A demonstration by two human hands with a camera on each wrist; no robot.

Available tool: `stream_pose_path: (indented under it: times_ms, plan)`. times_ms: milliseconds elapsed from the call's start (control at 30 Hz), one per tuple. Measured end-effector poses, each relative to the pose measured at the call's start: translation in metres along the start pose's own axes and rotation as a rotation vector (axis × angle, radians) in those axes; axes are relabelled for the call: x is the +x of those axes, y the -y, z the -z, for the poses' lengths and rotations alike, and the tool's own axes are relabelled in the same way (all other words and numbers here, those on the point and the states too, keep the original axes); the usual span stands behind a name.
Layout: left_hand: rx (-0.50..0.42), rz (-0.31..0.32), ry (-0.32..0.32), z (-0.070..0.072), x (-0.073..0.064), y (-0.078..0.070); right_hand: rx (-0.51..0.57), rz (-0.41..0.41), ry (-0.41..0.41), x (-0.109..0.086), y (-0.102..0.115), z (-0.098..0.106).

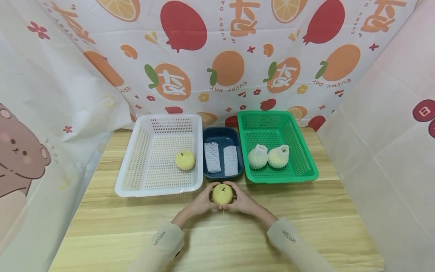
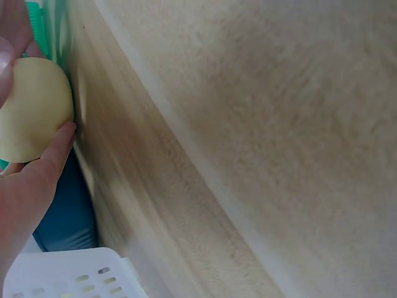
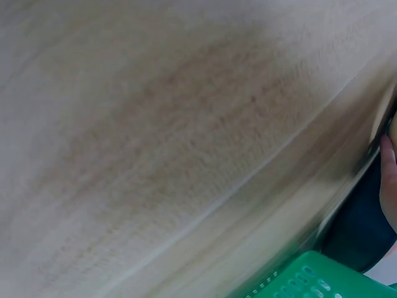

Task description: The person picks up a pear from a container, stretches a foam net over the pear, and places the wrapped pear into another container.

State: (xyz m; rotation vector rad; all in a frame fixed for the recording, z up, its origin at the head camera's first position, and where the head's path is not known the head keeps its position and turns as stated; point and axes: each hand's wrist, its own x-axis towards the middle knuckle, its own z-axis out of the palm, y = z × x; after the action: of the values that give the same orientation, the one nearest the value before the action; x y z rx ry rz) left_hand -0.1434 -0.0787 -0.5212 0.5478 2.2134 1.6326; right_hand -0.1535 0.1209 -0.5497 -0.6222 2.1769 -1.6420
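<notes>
A round yellow pear, its dark stem turned up, is between my two hands in front of the dark blue tray. From the left side my left hand grips it with curled fingers, and my right hand grips it from the right. In the left wrist view the pear shows its smooth bare skin beside the left hand. Only a sliver of the right hand appears in the right wrist view. Two white foam net sleeves lie flat in the blue tray.
Behind my left hand stands a white basket with another bare yellow pear inside. At the right, a green basket holds two pears in foam nets. A wood-grain table bears everything, with printed cloth behind.
</notes>
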Motion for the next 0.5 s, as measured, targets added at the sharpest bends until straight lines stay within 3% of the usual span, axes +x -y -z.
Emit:
stream_pose_path:
  times_ms: [100,267,500]
  plan:
    - [0.006,-0.026,-0.012,-0.001,0.003,0.010,-0.009,0.003,-0.002,-0.001,0.009,0.001]
    - [0.041,-0.007,-0.001,-0.004,0.007,0.031,-0.036,-0.016,0.001,-0.005,0.011,0.000]
    - [0.048,-0.015,0.011,-0.004,0.007,0.038,-0.068,-0.017,-0.003,-0.007,0.009,-0.002]
